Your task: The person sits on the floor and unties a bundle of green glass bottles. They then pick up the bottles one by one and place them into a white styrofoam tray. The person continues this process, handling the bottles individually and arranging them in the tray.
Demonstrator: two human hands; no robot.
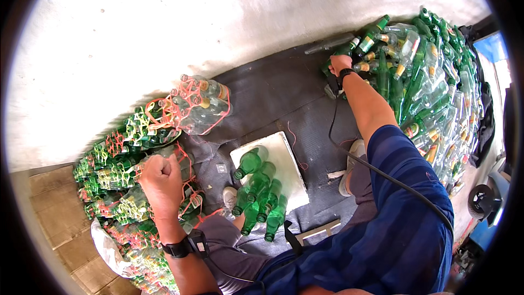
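Observation:
My left hand [161, 178] is raised on the left in a loose fist, with nothing seen in it, above string-tied bottles. My right hand [340, 64] reaches to the near edge of the loose bottle heap, its fingers closed around a green glass bottle [347, 48]; the hand covers part of it. Between my feet, several green glass bottles [260, 180] lie close together, necks towards me, on and over the edge of a white board [296, 190]. A bundle of clear glass bottles [204, 106] bound with red string stands near the wall.
The large heap of loose green and clear bottles [428, 78] fills the right. Tied bundles of bottles [135, 213] are stacked at left beside brown cardboard [61, 217]. Red string [292, 133] lies on the dark mat [262, 90]. A black cable [380, 172] crosses my right side.

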